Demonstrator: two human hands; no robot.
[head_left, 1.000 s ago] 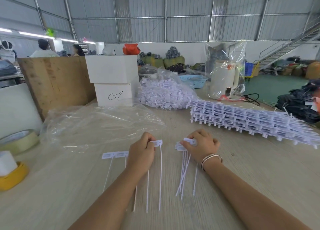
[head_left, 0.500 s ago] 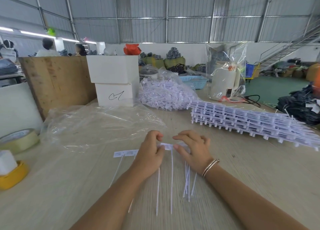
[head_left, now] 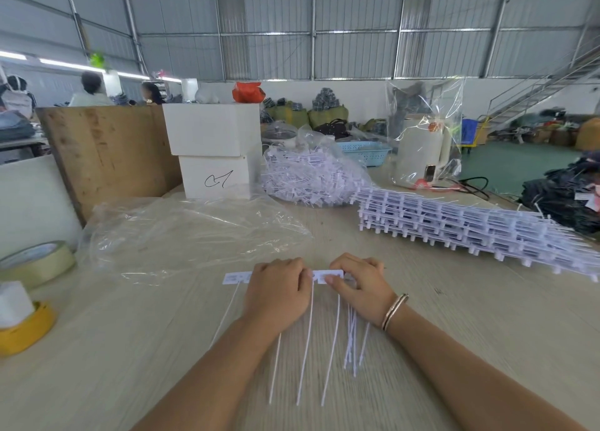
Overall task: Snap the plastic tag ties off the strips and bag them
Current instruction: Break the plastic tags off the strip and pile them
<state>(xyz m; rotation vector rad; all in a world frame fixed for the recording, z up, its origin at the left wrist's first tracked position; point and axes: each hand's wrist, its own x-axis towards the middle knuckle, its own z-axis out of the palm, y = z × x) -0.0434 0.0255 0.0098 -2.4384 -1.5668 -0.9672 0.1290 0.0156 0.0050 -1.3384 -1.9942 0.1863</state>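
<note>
Head view. The left hand (head_left: 276,296) and right hand (head_left: 360,288) lay side by side at the middle of the pale wood-grain table (head_left: 454,317), both gripping one white plastic strip of tag ties (head_left: 326,276). The fingers of each hand were curled down over the strip's flat heads, the thumbs almost meeting at its centre; motion blur left the exact pinch point uncertain. The strip's left end (head_left: 235,278) projected beyond the left hand, and its thin white tails (head_left: 305,349) ran toward the near table edge. A loose bundle of separated white ties (head_left: 352,343) lay under the right wrist, just beside those tails.

A crumpled clear plastic bag (head_left: 194,232) lay flat beyond the hands, apart from them. A tall stack of white tie strips (head_left: 470,226) occupied the right side up to the table's right edge, well apart from the right hand. A clear bag filled with white ties (head_left: 311,177) stood behind, beside two stacked white boxes (head_left: 214,151). A roll of beige tape (head_left: 35,263) and a yellow tape roll (head_left: 24,331) sat at the left edge. Bare table surface lay between the tape rolls and the left forearm.
</note>
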